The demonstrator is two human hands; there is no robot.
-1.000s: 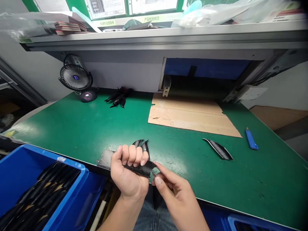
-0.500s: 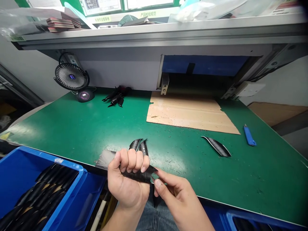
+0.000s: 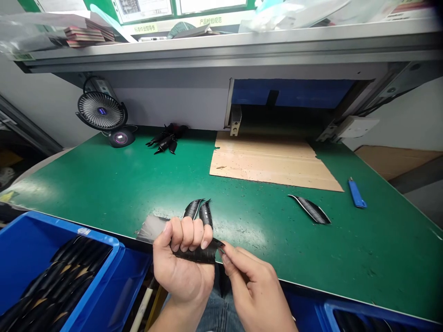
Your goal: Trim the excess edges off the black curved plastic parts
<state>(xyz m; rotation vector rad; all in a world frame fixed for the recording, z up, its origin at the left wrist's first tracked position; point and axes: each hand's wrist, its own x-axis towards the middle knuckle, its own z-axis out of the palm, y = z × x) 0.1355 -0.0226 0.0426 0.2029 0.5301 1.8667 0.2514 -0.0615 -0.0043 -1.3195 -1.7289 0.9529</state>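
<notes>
Clenching a black curved plastic strip [image 3: 203, 254] in the left hand [image 3: 182, 269] over the near edge of the green surface [image 3: 131, 184], long axis lying left to right, tip jutting rightward into the pinch of the right hand [image 3: 254, 288].

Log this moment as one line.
left hand: gripping black curved strip | right hand: fingertips at its pointed end | green table: two strips behind

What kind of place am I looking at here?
Most likely a factory assembly or inspection station: a green-topped bench, a blue bin full of identical black curved parts, and printed sheets posted above the shelf. The left hand grips another black part, the right hand pinching its tip.
</notes>
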